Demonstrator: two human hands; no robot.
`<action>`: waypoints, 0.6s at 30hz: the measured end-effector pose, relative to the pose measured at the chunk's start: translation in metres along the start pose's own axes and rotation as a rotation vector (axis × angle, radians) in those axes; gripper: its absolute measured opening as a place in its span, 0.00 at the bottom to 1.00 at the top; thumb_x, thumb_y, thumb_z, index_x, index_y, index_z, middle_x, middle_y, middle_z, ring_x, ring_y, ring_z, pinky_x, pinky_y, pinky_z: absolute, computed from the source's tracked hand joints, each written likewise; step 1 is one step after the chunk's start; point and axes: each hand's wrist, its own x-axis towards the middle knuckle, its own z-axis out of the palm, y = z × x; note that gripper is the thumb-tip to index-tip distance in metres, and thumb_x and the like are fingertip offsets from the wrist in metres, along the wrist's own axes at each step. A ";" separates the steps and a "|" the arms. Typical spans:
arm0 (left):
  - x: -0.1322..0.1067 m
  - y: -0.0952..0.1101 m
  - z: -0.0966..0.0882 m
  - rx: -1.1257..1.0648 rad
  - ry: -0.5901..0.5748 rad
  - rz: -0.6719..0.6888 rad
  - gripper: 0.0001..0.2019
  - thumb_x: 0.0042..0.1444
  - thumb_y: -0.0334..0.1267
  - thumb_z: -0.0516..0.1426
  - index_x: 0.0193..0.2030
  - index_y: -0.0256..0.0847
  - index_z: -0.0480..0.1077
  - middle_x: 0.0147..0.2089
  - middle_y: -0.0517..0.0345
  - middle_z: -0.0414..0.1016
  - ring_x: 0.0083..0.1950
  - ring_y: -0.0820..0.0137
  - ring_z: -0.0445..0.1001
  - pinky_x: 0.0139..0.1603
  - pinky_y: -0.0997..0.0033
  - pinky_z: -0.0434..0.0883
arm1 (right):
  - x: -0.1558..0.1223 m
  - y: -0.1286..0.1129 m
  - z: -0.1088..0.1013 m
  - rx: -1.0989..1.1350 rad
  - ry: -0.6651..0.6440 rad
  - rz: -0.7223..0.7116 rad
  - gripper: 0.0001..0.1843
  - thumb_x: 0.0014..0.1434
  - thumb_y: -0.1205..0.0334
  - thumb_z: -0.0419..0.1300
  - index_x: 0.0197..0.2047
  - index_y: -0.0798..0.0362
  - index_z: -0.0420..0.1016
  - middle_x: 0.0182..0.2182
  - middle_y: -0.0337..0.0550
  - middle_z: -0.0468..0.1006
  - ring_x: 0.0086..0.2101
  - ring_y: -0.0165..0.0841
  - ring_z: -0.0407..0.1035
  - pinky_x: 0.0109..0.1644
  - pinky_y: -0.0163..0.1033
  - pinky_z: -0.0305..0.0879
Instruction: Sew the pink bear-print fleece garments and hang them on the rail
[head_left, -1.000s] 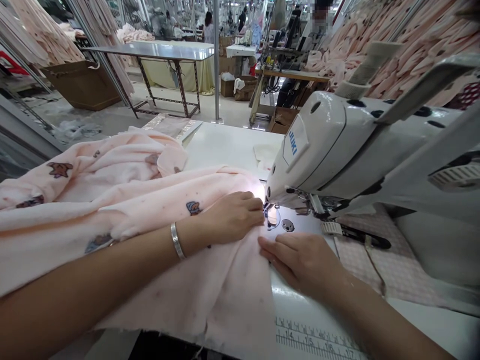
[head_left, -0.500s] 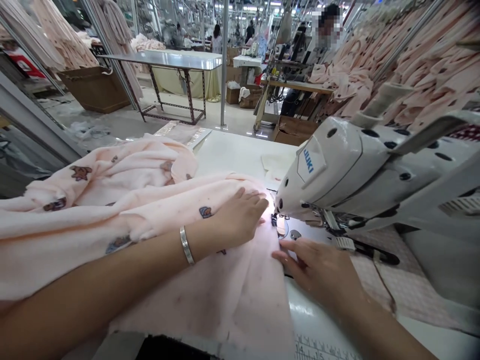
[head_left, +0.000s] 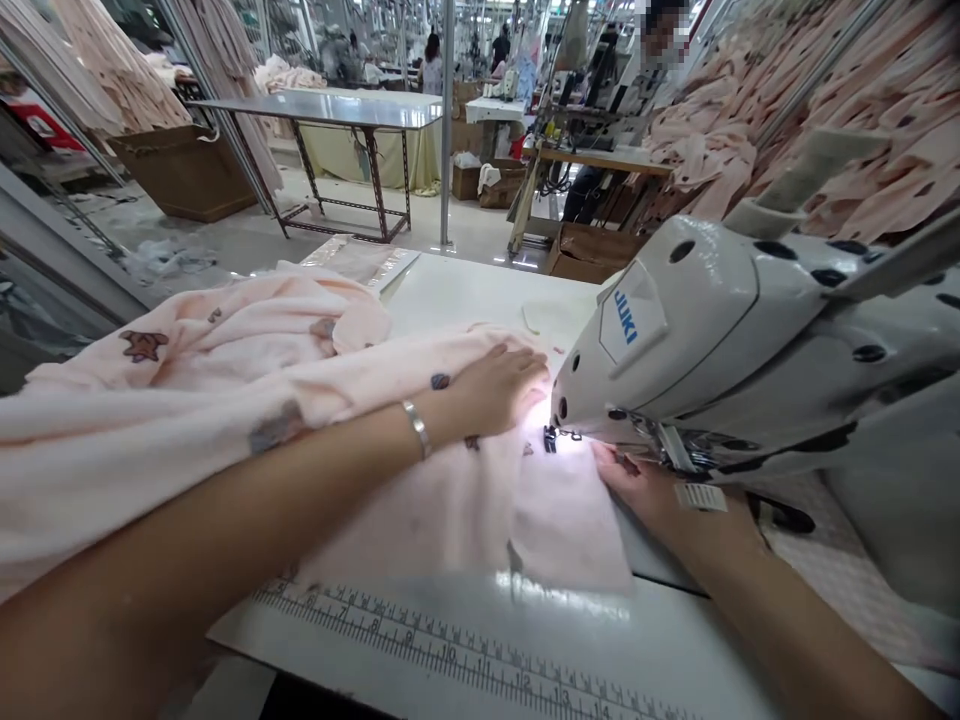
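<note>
Soft pink fabric point(head_left: 442, 510) with small printed animal and star figures lies across the sewing table and under the presser foot point(head_left: 550, 438) of a white sewing machine point(head_left: 675, 300). My left hand point(head_left: 506, 385) rests on the fabric just left of the needle area, fingers stretched forward and palm down, with a silver bracelet on the wrist. Right of the presser foot, my right hand point(head_left: 637, 485) has its fingertips closed at the fabric's right edge. The machine head partly hides those fingers. A lamp lights the sewing spot brightly.
A printed ruler point(head_left: 450, 650) runs along the table's front edge. Bunched pink fabric point(head_left: 225, 320) lies at the left. Beyond stand a metal-legged table point(head_left: 337, 110), a cardboard box point(head_left: 184, 175) and hanging pink pieces point(head_left: 847, 100). A co-worker point(head_left: 664, 30) is at the back right.
The fabric has moved forward under the presser foot, uncovering the ruler at the front edge. Both hands have gone forward with it, the right one now partly behind the machine head.
</note>
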 end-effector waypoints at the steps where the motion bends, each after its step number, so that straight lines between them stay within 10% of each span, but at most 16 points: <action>1: 0.007 -0.004 -0.002 0.004 -0.008 0.010 0.10 0.63 0.32 0.47 0.45 0.35 0.67 0.53 0.48 0.70 0.58 0.63 0.65 0.62 0.57 0.58 | -0.001 -0.001 -0.002 -0.009 0.018 -0.020 0.17 0.61 0.49 0.52 0.33 0.50 0.77 0.27 0.46 0.78 0.29 0.39 0.71 0.31 0.42 0.60; 5: -0.009 0.015 -0.026 0.014 0.005 -0.098 0.08 0.63 0.33 0.49 0.43 0.35 0.67 0.50 0.48 0.70 0.56 0.61 0.64 0.60 0.55 0.59 | -0.015 -0.028 -0.015 0.086 0.027 -0.289 0.11 0.64 0.56 0.53 0.41 0.48 0.75 0.31 0.42 0.77 0.31 0.34 0.70 0.30 0.37 0.58; 12: -0.114 0.095 -0.052 -0.031 -0.049 -0.077 0.11 0.56 0.36 0.54 0.45 0.37 0.66 0.56 0.46 0.64 0.57 0.56 0.61 0.63 0.44 0.53 | -0.032 -0.061 -0.023 0.277 -0.257 -0.525 0.24 0.63 0.45 0.52 0.53 0.54 0.67 0.33 0.45 0.68 0.30 0.35 0.61 0.33 0.42 0.57; 18: -0.103 0.091 -0.051 0.007 0.071 0.027 0.07 0.58 0.29 0.48 0.34 0.35 0.68 0.39 0.51 0.70 0.42 0.66 0.66 0.59 0.57 0.62 | -0.034 -0.065 -0.021 0.349 -0.291 -0.487 0.24 0.63 0.45 0.51 0.54 0.52 0.66 0.33 0.45 0.67 0.31 0.35 0.60 0.34 0.42 0.56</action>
